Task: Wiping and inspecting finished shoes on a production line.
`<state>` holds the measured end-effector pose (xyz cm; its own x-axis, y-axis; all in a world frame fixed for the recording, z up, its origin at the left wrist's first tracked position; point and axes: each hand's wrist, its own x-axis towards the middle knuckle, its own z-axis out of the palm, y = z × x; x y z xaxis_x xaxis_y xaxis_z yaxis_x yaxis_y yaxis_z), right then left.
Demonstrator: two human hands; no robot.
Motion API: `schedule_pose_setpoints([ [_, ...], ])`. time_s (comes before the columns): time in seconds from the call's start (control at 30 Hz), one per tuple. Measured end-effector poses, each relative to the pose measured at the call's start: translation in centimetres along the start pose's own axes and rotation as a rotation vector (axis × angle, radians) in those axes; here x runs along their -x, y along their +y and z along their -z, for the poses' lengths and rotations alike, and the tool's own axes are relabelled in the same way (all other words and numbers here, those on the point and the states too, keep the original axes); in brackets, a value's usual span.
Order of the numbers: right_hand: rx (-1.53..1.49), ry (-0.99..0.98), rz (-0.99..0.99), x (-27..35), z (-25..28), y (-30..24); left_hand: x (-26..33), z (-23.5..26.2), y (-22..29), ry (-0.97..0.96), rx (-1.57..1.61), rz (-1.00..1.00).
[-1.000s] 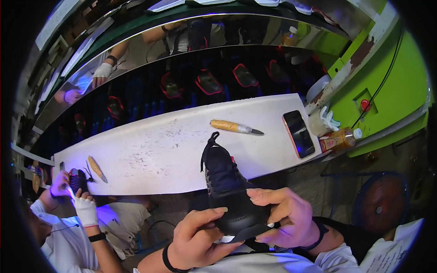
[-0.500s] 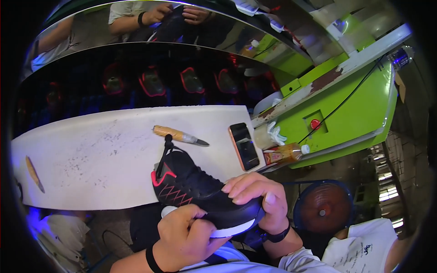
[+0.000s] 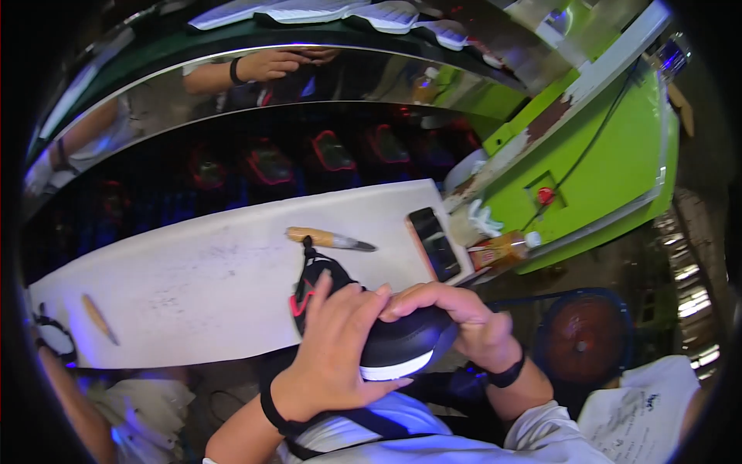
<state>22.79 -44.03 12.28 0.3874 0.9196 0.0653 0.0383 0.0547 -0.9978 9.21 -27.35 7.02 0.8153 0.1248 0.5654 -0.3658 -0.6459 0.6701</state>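
Black shoe (image 3: 406, 334) in both hands, its toe end out past the bench's near edge, right of middle; heel end over the bench (image 3: 185, 271), touching or not I cannot tell. White sole strip (image 3: 398, 366) faces the wearer.

Change: half a second ago the left hand (image 3: 332, 344) sits low by the sole, with the red cross-stitching plain to see. Now it lies up over that side, fingers spread across the upper, thumb under the sole edge; the stitching is covered and only red trim (image 3: 301, 300) shows near the heel. Right hand (image 3: 475, 321) stays at the toe, fingers curled round it, index bent onto the upper close to the left fingertips. Reading: the grip is being reset on the same shoe, with attention likely on the forefoot rather than the side. No tool in either hand.

Bench otherwise unchanged: knife (image 3: 328, 239) just beyond the heel, toward the far edge; second knife (image 3: 100, 319) near the left end; phone (image 3: 434, 243) by the right end, bottle (image 3: 502, 249) just past it. At the near left corner, a white-soled shoe (image 3: 58, 338) has come into view beside a co-worker's arm (image 3: 73, 402).
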Motion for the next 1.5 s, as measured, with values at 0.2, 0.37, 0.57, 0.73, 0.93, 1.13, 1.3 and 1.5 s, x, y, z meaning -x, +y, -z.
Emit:
schedule_pose_setpoints([
  [0.2,-0.624,-0.012,0.358,-1.3,-7.6,2.9,5.2,6.0,4.9,0.177,-0.022,0.108],
  [0.37,0.283,0.031,0.332,-1.1,-6.9,8.4,9.9,6.8,6.1,0.333,0.170,0.365],
  [0.57,0.199,0.064,0.563,1.1,-8.4,6.0,9.4,6.3,7.7,0.140,0.060,0.298],
  [0.73,0.402,0.078,0.816,1.7,-7.1,7.0,7.2,7.7,8.1,-0.199,-0.016,0.211],
  [0.93,0.125,0.161,0.623,0.6,-8.1,7.9,5.0,9.9,7.1,-0.262,-0.080,0.156],
  [1.13,0.257,0.217,0.329,-0.8,-8.2,12.4,-0.5,9.0,8.5,-0.476,-0.791,0.363],
  [1.3,0.050,0.158,0.419,-0.9,-8.5,9.5,-1.0,8.4,8.3,-0.458,-0.850,0.339],
  [1.5,0.134,0.237,0.697,-2.4,-9.5,11.1,-1.1,9.9,7.7,-0.549,-0.897,0.066],
])
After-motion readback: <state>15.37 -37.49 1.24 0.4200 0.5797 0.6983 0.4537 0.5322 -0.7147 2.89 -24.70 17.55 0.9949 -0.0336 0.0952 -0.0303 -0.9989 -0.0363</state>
